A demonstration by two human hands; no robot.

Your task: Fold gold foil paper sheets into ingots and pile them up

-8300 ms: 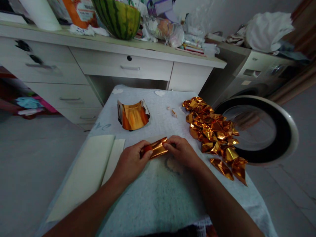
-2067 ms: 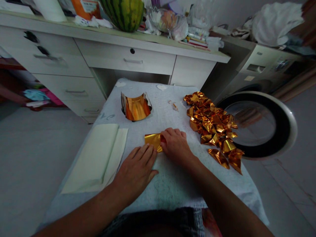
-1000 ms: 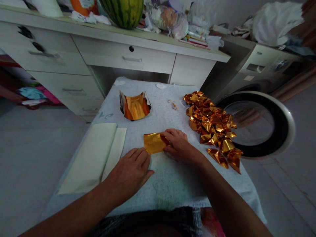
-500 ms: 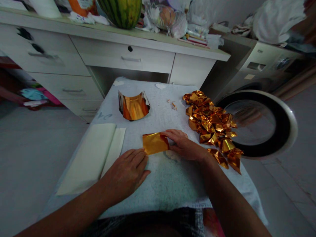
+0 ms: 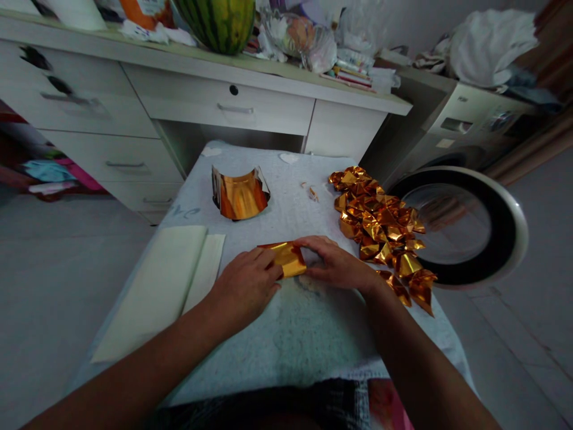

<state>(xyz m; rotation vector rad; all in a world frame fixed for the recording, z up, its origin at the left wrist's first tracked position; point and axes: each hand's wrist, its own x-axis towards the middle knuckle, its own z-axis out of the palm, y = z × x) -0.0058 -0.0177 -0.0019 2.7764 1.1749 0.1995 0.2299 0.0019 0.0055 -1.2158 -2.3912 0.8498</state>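
A small sheet of shiny gold foil paper (image 5: 290,260) lies in front of me, folded, its far edge darker orange. My left hand (image 5: 250,280) covers its left end, fingers curled down onto the paper. My right hand (image 5: 333,263) grips the right end, forefinger along the far corner and thumb at the near one. Beyond them a curved stack of gold foil sheets (image 5: 242,197) rests on the cloth. On the right is a heap of folded gold foil pieces (image 5: 380,218). Pale paper sheets (image 5: 152,286) lie by my left forearm.
A pale blue cloth (image 5: 286,340) covers the small table. Tiny gold scraps (image 5: 313,194) lie near its far side. Behind stands a white drawer desk (image 5: 268,113) bearing a watermelon (image 5: 219,24) and bags. The washing machine's round door (image 5: 461,227) hangs open at the right.
My left hand has slid right and forward from the near left corner over the paper's left end, covering more of it. My right hand stays at the right end.
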